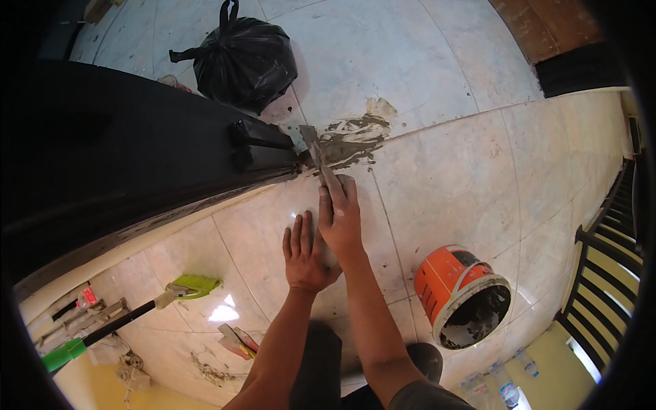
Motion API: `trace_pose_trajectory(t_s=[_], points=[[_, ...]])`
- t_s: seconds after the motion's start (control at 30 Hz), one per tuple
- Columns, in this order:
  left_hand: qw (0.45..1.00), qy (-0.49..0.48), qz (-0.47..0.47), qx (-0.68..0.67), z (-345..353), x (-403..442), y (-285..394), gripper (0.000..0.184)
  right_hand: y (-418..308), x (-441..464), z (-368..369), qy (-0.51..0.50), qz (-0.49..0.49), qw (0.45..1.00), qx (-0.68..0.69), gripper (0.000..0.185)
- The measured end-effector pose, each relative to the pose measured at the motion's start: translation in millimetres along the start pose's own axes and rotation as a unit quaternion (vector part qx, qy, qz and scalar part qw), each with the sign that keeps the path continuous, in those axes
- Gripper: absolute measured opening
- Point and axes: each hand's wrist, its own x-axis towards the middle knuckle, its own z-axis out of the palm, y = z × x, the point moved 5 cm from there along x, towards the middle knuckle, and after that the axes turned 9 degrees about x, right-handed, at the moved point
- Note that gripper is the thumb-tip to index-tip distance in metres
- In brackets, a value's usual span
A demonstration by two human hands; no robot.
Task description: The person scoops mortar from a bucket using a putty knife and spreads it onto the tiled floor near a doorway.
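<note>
My right hand is wrapped round a flat metal scraper, its blade over a patch of wet grey mortar on the tiled floor. The patch lies beside the foot of a black door frame. Just left of that hand, my left hand lies on the tiles with its fingers apart. Part of its thumb side is hidden near my right wrist.
An orange bucket with grey residue sits at the right. A tied black bag is beyond the frame. Lower left are a green broom and another trowel. Plastic bottles and a black railing are at the right.
</note>
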Motion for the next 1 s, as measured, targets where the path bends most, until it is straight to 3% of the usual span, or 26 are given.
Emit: trace_pose_trajectory(t_s=[0.07, 0.13, 0.27, 0.47, 0.63, 0.73, 0.87, 1.0], points=[[1.000, 0.004, -0.001, -0.011, -4.3, 1.0, 1.5, 0.104, 3.4, -2.5, -4.2, 0.015, -0.021, 0.999, 0.043, 0.046], [1.000, 0.007, -0.003, -0.023, -6.2, 1.1, 1.9, 0.104, 0.2, 1.8, -18.9, 0.072, -0.011, 0.997, -0.007, 0.045], [1.000, 0.011, -0.014, -0.004, -7.0, 1.7, 4.4, 0.104, 11.8, 3.4, -22.3, 0.075, 0.015, 0.997, -0.028, 0.045], [1.000, 0.008, -0.001, 0.011, -1.6, 0.5, 2.1, 0.107, 11.2, -0.1, -6.1, -0.013, 0.057, 0.998, -0.015, 0.046], [1.000, -0.006, -0.008, 0.006, -3.0, 0.8, 2.6, 0.107, 14.1, -4.0, -2.1, -0.056, 0.008, 0.998, -0.012, 0.045], [1.000, -0.012, -0.011, 0.009, -5.4, 2.4, 4.0, 0.106, 12.4, -4.5, -10.8, -0.039, -0.022, 0.997, 0.063, 0.043], [1.000, 0.008, -0.007, 0.007, -4.0, 0.9, 3.2, 0.106, 14.3, -5.3, -17.0, 0.024, -0.002, 1.000, 0.004, 0.038], [1.000, -0.001, -0.007, 0.004, -4.2, 1.4, 2.9, 0.107, 13.2, -5.4, -8.3, -0.008, 0.041, 0.999, -0.004, 0.038]])
